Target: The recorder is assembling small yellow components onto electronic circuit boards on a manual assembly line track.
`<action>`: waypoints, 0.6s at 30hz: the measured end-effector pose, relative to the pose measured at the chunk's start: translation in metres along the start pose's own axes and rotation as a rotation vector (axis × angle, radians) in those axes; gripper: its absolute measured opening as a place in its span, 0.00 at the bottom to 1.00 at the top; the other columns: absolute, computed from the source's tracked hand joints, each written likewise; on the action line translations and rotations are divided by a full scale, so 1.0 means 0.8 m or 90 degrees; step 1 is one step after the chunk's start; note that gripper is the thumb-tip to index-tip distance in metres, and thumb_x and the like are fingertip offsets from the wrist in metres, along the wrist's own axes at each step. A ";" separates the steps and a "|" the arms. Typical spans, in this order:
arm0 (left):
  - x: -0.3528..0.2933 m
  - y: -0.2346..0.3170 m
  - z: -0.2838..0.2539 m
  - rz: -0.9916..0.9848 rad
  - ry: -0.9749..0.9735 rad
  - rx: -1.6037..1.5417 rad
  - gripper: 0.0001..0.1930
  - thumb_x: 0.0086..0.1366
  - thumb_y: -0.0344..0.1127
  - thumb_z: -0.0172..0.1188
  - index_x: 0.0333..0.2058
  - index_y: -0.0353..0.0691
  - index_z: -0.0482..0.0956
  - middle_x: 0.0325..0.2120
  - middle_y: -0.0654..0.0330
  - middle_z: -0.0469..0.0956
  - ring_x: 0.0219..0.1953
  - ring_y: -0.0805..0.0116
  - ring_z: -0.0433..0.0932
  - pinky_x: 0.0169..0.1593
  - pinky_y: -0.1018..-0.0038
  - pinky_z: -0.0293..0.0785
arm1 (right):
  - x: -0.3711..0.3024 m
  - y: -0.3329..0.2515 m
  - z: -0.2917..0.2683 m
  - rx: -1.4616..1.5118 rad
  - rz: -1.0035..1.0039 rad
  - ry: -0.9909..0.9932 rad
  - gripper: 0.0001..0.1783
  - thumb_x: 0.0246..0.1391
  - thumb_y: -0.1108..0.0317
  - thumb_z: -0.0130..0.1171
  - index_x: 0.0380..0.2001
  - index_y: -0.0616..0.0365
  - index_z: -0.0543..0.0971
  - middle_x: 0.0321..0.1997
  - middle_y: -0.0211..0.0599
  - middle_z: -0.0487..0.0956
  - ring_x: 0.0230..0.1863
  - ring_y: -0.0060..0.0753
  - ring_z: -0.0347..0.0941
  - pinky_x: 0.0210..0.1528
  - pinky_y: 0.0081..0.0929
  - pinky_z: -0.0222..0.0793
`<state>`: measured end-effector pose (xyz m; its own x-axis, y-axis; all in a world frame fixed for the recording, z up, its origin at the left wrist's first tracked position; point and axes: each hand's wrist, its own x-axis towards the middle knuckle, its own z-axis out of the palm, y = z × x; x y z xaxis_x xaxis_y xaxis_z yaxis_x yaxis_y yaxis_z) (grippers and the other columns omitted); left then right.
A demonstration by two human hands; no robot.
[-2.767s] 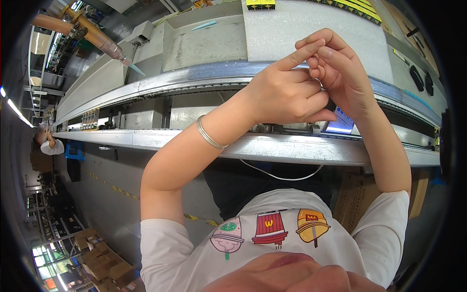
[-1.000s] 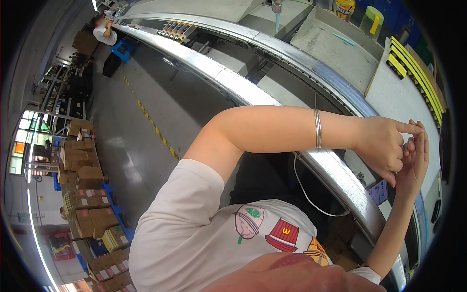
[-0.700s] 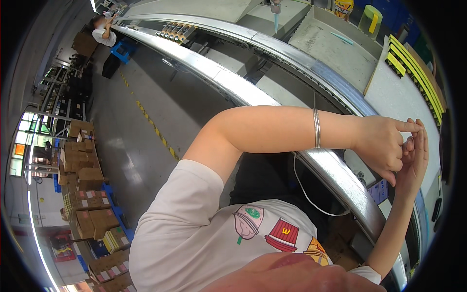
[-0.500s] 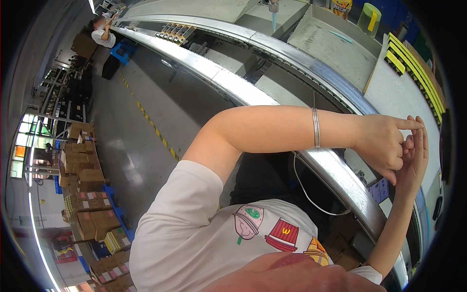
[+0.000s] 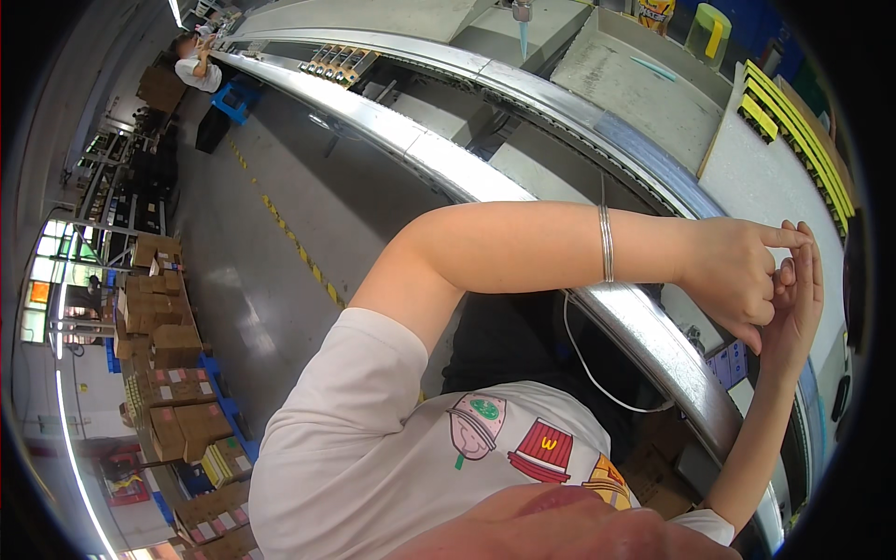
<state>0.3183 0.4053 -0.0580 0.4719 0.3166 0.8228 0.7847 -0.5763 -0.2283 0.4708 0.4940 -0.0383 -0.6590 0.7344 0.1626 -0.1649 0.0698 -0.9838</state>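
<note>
The left hand [image 5: 731,277] extends its index finger, others curled, touching the fingertips of the right hand [image 5: 794,308], whose fingers stand close together, any grip unclear; one phone [image 5: 727,365] lies below them; since the earliest frame, both hands have shifted rightward in view.

Shiny metal rail [image 5: 653,355]; cloth shirt [image 5: 373,439]

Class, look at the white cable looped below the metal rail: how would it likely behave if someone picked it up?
The white cable would probably feel floppy, since it sags in a loose curve. It is likely light, being so thin. It may tug when lifted, as both ends run out of sight at the metal rail.
</note>
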 end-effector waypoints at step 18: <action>0.002 0.001 -0.003 0.003 -0.007 0.011 0.21 0.60 0.58 0.62 0.16 0.52 0.81 0.16 0.70 0.79 0.21 0.67 0.77 0.68 0.53 0.62 | -0.004 -0.003 0.014 0.015 0.001 0.060 0.25 0.73 0.62 0.48 0.66 0.65 0.68 0.61 0.43 0.78 0.29 0.07 0.65 0.29 0.04 0.64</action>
<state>0.3186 0.4035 -0.0551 0.4799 0.3220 0.8161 0.7892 -0.5647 -0.2413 0.4651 0.4837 -0.0354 -0.5879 0.7945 0.1523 -0.1821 0.0534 -0.9818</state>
